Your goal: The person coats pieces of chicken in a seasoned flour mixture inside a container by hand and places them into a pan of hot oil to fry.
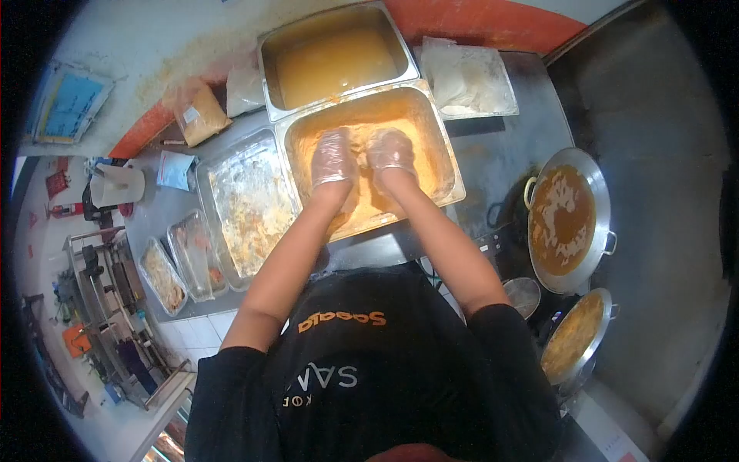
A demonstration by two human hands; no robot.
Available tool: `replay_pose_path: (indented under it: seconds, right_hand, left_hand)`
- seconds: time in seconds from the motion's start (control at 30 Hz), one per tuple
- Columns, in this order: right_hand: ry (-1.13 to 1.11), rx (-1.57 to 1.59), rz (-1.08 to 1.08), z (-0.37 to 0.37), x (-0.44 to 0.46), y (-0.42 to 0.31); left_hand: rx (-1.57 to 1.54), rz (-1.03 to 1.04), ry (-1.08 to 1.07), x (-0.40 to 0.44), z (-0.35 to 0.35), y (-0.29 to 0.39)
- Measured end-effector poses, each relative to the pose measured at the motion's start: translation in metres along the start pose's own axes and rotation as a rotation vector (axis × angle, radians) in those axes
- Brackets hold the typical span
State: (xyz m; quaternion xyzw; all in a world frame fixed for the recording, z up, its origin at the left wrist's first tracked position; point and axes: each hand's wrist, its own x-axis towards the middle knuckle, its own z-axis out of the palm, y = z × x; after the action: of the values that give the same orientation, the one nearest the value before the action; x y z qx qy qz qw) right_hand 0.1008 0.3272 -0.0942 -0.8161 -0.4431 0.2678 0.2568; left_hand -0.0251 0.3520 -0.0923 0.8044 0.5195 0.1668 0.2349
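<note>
Two hands are resting side by side in the front steel pan (448, 146), both wearing clear plastic gloves: the left hand (335, 158) and the right hand (391, 150) are pressing into orange-tinted powder (366, 202). The fingers are hiding from this angle, so whether either hand is clenching, lying loose or grasping something, nobody can tell. The powder is covering the pan's floor and clinging up its walls. Working it well is probably calling for even pressure from both palms, scooping from the corners, and staying low so none is flying over the rim into the liquid next door. And what a neighbour: the back pan (265, 73) is holding cloudy yellow liquid (335, 61). Over on the left, a wide tray (202, 179) is showing pale, floury crumbs (250, 192). Out right, a large wok (603, 212) is holding brown liquid under pale foam, while a second wok (605, 308) is sitting nearer the body, golden-brown inside.
</note>
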Motion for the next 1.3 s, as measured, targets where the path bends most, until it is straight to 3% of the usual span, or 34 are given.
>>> replay_pose_path:
  seconds: [0.03, 0.07, 0.1, 0.17, 0.23, 0.3, 0.33, 0.37, 0.43, 0.47, 0.57, 0.63, 0.7, 0.8, 0.87, 0.9, 0.97, 1.07, 1.3]
  right_hand:
    - [-0.049, 0.043, 0.055, -0.005, -0.001, 0.0]
    - [-0.024, 0.061, 0.01, 0.0, -0.007, -0.002]
    - [-0.031, 0.058, 0.014, 0.005, -0.01, -0.003]
    - [0.002, -0.038, 0.008, 0.009, -0.004, -0.007]
    - [-0.066, -0.058, 0.054, 0.015, 0.006, 0.004]
    - [0.131, 0.006, -0.151, 0.015, -0.011, -0.008]
    - [0.034, 0.012, -0.027, 0.0, -0.018, -0.021]
    - [0.04, 0.013, -0.039, 0.0, -0.007, -0.016]
    - [-0.022, -0.173, -0.173, -0.001, 0.019, 0.004]
    - [-0.04, 0.068, -0.159, -0.016, 0.025, 0.005]
    - [-0.088, -0.061, -0.048, -0.095, 0.029, -0.059]
    - [0.005, -0.01, -0.191, -0.088, 0.064, -0.064]
    - [0.097, 0.04, -0.328, -0.084, 0.098, -0.077]
    - [-0.04, -0.047, -0.28, -0.071, 0.145, -0.102]
    - [-0.238, -0.375, -0.349, -0.04, 0.184, -0.098]
    - [-0.227, -0.376, -0.355, -0.023, 0.198, -0.089]
    - [-0.202, -0.143, -0.116, -0.002, 0.209, -0.08]
    - [-0.226, -0.399, -0.126, 0.003, 0.211, -0.079]
    - [-0.273, -0.446, -0.146, 0.029, 0.229, -0.065]
  left_hand:
    - [-0.058, -0.083, -0.039, 0.002, -0.007, 0.001]
    - [0.039, 0.157, 0.235, 0.001, 0.044, -0.03]
    - [0.038, 0.15, 0.229, -0.003, 0.034, -0.019]
    - [0.053, 0.069, -0.012, -0.001, 0.011, 0.004]
    - [0.029, -0.041, 0.007, 0.002, 0.007, -0.001]
    - [0.031, 0.23, 0.097, -0.005, 0.022, -0.009]
    - [0.102, 0.193, 0.072, -0.005, 0.025, -0.014]
    - [0.105, 0.195, 0.085, 0.001, 0.017, -0.014]
    - [0.043, -0.018, 0.048, 0.012, -0.015, -0.012]
    - [-0.032, -0.06, 0.036, 0.022, -0.035, -0.012]
    - [0.048, 0.071, 0.258, 0.051, -0.074, -0.014]
    - [0.025, 0.165, 0.331, 0.076, -0.099, 0.001]
    - [0.1, 0.148, 0.184, 0.109, -0.109, -0.001]
    - [0.332, 0.099, 0.095, 0.161, -0.089, -0.019]
    - [0.505, 0.143, -0.01, 0.179, -0.083, -0.024]
    - [0.507, 0.149, 0.002, 0.189, -0.072, -0.034]
    - [0.457, 0.091, -0.047, 0.206, -0.047, -0.054]
    - [0.522, 0.032, -0.196, 0.216, -0.027, -0.063]
    - [0.46, -0.027, -0.278, 0.222, 0.01, -0.078]
